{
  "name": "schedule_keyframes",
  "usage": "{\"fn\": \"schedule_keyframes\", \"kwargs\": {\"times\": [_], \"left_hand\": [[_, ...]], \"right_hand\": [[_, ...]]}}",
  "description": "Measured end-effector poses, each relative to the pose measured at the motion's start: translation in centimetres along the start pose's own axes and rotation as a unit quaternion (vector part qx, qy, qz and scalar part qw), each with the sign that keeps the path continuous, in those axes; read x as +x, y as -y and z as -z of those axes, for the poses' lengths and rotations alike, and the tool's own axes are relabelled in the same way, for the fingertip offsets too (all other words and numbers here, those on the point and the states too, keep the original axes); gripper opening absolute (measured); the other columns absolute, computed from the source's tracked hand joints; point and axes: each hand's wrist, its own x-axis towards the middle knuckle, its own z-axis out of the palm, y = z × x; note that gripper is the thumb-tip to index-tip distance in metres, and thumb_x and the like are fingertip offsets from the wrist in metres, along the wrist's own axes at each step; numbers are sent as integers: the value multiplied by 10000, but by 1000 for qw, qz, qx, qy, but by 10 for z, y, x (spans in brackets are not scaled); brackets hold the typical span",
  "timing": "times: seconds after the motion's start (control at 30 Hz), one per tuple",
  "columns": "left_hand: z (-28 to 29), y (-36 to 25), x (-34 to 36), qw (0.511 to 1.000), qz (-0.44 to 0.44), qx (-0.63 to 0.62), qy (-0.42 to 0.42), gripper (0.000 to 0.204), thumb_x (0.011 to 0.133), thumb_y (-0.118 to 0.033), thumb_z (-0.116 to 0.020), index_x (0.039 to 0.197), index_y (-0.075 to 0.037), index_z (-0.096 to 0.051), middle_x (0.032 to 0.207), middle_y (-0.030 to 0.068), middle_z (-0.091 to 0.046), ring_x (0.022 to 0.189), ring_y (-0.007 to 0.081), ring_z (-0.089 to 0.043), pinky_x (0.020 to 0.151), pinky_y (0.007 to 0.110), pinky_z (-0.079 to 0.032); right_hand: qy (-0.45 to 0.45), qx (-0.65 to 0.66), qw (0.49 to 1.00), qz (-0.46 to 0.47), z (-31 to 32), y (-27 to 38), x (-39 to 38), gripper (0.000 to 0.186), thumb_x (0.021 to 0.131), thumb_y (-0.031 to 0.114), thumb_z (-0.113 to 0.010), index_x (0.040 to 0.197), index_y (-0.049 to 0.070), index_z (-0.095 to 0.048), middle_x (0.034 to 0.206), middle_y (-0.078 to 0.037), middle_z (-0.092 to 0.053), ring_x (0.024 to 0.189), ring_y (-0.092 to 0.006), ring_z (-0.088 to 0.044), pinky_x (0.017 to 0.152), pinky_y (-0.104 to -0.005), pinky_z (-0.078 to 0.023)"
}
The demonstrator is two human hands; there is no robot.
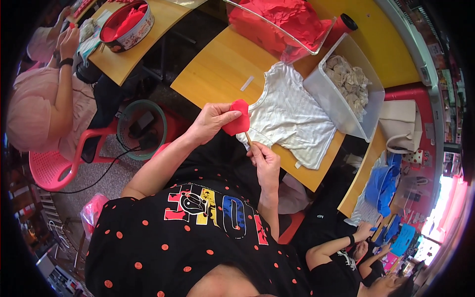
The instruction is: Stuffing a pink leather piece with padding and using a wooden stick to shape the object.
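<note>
My left hand (212, 121) pinches a red paper flower head (238, 117) from the left side, thumb and fingers closed on it. Below it my right hand (265, 161) grips a thin wooden stick (248, 138) that runs up into the red paper. Both hands hover just off the near edge of a yellow wooden table (217, 69). A small white shirt (288, 116) lies flat on the table right behind the flower.
A clear bin of crumpled pale pieces (346, 79) stands right of the shirt; a clear tray heaped with red paper (282, 22) sits behind. A person on a pink chair (47, 166) works at the left table beside a round tin (127, 24). Other people sit lower right.
</note>
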Motion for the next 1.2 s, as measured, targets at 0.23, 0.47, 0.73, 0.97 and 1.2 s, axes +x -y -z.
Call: {"fn": "schedule_keyframes", "kwargs": {"times": [0.23,0.47,0.73,0.97,1.2], "left_hand": [[-4,7,-16,996,-17,87,-25,296,930,-182,-584,1098,57,-634,929,30,-674,817,61,-599,747,217,-495],[1,16,-34,994,0,105,-9,271,926,-172,-590,1055,59,-649,880,17,-670,774,55,-588,718,212,-490],[11,12,-57,994,-14,106,32,287,934,-161,-571,1107,65,-605,967,73,-669,879,109,-616,786,247,-502],[24,8,-78,996,-31,-79,31,389,965,-233,-513,1217,63,-524,1103,185,-635,1030,251,-625,875,340,-518],[20,17,-85,979,-63,-193,-2,387,977,-233,-483,1208,76,-512,1130,195,-613,1039,259,-617,870,372,-532]], "right_hand": [[-22,119,993,-14,-13,-17,-8,193,920,119,-590,1027,-28,-656,715,-12,-588,526,-31,-411,466,-172,-285],[45,71,996,-25,3,-16,-20,193,921,125,-590,1029,-21,-656,710,-9,-582,517,-23,-393,461,-169,-271],[27,101,995,1,-24,-24,-44,189,922,124,-589,1040,-6,-661,730,-10,-606,528,-25,-402,470,-167,-277],[48,32,998,29,-41,-25,-55,192,927,124,-583,1027,-20,-662,730,6,-598,566,-10,-428,489,-158,-313],[84,232,964,-94,-76,-31,-71,181,925,164,-580,998,5,-626,697,19,-536,517,-25,-380,466,-161,-281]]}}
